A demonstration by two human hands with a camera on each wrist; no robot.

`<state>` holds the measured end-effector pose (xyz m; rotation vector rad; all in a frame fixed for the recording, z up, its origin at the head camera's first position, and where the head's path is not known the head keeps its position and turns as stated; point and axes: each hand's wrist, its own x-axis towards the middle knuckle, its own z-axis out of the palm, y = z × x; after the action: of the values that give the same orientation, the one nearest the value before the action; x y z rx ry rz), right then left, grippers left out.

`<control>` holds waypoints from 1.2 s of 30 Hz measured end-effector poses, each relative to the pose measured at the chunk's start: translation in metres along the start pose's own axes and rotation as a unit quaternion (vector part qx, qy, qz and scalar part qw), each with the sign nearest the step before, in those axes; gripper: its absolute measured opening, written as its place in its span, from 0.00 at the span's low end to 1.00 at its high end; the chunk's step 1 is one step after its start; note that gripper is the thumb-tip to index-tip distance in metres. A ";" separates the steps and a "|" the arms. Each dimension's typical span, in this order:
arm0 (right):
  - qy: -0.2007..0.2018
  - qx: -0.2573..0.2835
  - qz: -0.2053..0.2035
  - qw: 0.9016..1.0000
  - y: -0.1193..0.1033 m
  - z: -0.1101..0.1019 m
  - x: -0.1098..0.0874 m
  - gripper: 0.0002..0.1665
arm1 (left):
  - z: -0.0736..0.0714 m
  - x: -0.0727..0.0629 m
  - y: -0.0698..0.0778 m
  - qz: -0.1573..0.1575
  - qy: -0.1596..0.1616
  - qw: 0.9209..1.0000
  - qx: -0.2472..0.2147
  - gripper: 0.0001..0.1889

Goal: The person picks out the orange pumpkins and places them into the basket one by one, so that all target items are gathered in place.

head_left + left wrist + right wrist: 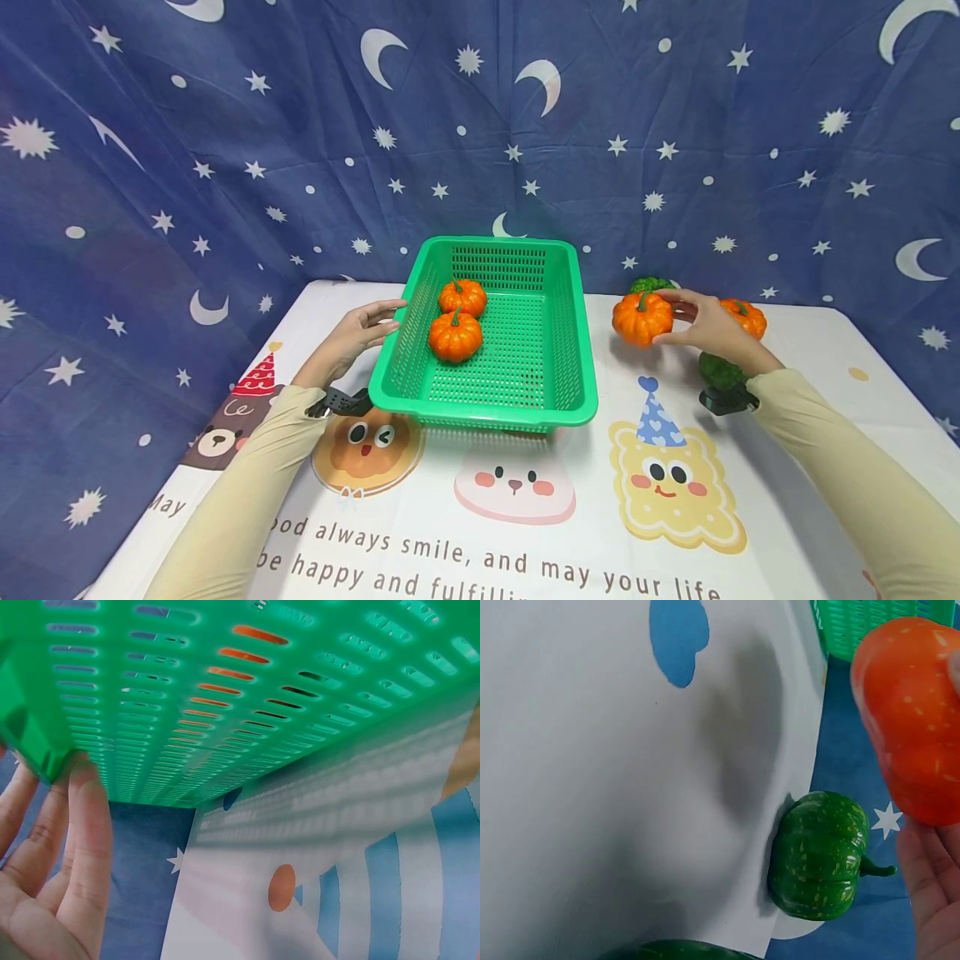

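Tablecloth (427,508) lettering includes "always smile"; right hand (705,323) grips orange pumpkin (642,322), left hand (352,340), fingers loosely extended, touches basket (495,414).

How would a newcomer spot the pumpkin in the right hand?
Find the green basket on the white tablecloth. To its right, in the head view, the right hand holds an orange pumpkin. It alone among the pumpkins is gripped.

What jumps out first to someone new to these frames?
A bright green basket sits mid-table, two orange pumpkins in its left half. Then another orange pumpkin, held by the right hand above the table, right of the basket. Behind hangs a dark blue cloth with white moons and stars.
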<state>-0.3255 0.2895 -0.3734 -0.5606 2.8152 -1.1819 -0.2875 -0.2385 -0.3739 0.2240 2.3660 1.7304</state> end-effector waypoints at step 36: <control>0.132 0.084 -0.045 0.987 -0.042 -0.006 0.012 0.40 | 0.001 0.000 -0.001 -0.002 0.001 1.000 0.000 0.27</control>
<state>-0.3241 0.2624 -0.3390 -0.5618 2.8851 -1.6018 -0.2870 -0.2381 -0.3747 0.2183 2.3675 1.7291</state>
